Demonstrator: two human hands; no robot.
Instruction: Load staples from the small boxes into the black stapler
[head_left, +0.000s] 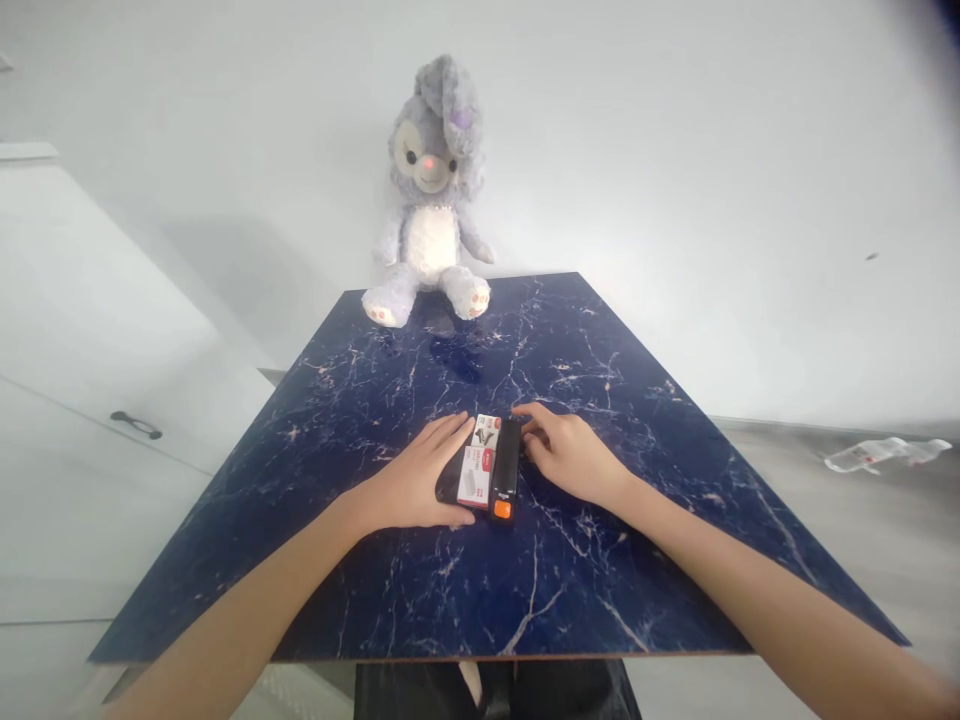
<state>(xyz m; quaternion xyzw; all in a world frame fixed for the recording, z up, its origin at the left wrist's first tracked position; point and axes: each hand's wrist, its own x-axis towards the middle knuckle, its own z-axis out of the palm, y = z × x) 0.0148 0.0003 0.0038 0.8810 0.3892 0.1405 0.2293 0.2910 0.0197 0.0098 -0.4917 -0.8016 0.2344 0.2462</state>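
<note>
A stapler set lies flat on the blue marbled table (600, 390). It has a black stapler (508, 455) with an orange piece (502, 510) at its near end. Alongside on the left are small red-and-white boxes (474, 478), printed with pictures of a stapler and staples. My left hand (409, 480) wraps the set's left side, fingers at the far end and thumb at the near end. My right hand (566, 450) rests just right of the stapler. Its index finger reaches toward the stapler's far end, the others curl loosely; whether it touches is unclear.
A grey plush rabbit (431, 240) sits at the table's far edge against the white wall (675, 150). To the left stands a white cabinet with a dark handle (136, 425). A clear plastic wrapper (885, 453) lies on the floor at right.
</note>
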